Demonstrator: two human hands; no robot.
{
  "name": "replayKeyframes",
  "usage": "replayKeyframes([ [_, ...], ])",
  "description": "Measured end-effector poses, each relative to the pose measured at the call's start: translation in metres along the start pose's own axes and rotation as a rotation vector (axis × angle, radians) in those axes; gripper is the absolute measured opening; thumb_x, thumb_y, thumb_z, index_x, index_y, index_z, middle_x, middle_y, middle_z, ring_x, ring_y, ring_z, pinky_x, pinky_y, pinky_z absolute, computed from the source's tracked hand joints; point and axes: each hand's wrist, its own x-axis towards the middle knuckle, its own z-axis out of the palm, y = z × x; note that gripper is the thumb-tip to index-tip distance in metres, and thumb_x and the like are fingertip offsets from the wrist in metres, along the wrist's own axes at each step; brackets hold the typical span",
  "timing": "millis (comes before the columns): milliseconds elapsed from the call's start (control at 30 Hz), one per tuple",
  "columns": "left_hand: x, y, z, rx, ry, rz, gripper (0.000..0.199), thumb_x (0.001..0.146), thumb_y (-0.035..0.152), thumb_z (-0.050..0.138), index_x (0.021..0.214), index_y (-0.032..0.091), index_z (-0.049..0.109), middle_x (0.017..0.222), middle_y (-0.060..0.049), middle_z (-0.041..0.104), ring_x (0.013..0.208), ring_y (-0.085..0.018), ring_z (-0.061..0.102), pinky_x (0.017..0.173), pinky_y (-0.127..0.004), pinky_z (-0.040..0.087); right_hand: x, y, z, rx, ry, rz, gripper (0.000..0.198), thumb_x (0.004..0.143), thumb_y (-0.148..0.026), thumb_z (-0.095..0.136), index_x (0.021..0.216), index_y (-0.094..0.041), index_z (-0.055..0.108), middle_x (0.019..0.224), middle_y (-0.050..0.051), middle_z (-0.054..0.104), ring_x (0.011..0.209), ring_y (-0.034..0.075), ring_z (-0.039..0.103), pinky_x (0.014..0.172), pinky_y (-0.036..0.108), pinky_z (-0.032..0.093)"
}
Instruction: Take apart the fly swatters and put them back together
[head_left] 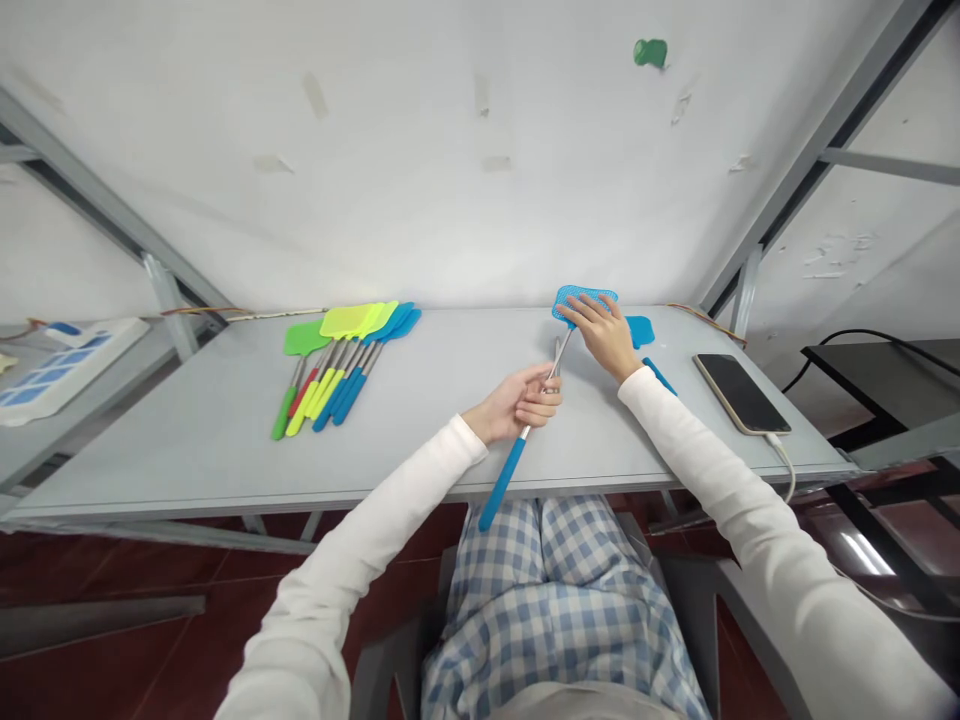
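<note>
A blue fly swatter (504, 482) slants over the table's front edge, handle end toward my lap. My left hand (517, 405) is closed around its metal rod just above the blue grip. The fingers of my right hand (598, 325) lie spread over its perforated blue head, and the thumb is not clearly visible. A thin metal piece (557, 352) shows by my left fingertips; its kind is unclear. Partly hidden behind my right wrist and sleeve is another blue swatter (640, 331), its head and handle showing.
Several green, yellow and blue fly swatters (341, 365) lie fanned on the left of the grey table (202, 430). A phone (741, 392) with a white cable lies at the right. A power strip (67, 370) rests on the left surface. Behind stands a white wall (420, 180).
</note>
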Motion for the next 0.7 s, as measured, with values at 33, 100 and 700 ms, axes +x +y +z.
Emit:
replayKeyframes([
  [33,0.003,0.006,0.0,0.0,-0.021,-0.001,0.035,0.097,0.04,0.037,0.072,0.016,0.044,0.052,0.008,0.028,0.035,-0.002,0.024,0.03,-0.011,0.021,0.002,-0.005,-0.002,0.003,-0.009,-0.024,0.048,0.095,-0.009,0.031,0.134,-0.024,0.054,0.139,0.006,0.053,0.132,0.022,0.046,0.112,0.051,0.031],
  [100,0.013,0.02,0.001,0.005,-0.021,0.052,0.033,0.095,0.041,0.041,0.077,0.015,0.048,0.056,0.006,0.037,0.037,-0.002,0.031,0.033,-0.011,0.027,0.007,-0.015,-0.003,0.015,-0.032,-0.084,0.045,0.096,-0.013,0.034,0.135,-0.025,0.053,0.141,0.006,0.051,0.133,0.023,0.045,0.111,0.051,0.031],
  [700,-0.007,-0.01,0.014,0.276,0.123,0.262,0.036,0.088,0.043,0.055,0.07,0.021,0.033,0.052,0.012,0.015,0.034,-0.002,0.008,0.03,-0.012,0.005,-0.016,0.068,-0.01,0.042,-0.012,0.25,0.044,0.093,-0.022,0.035,0.13,-0.026,0.058,0.128,0.006,0.062,0.121,0.027,0.049,0.102,0.048,0.03],
])
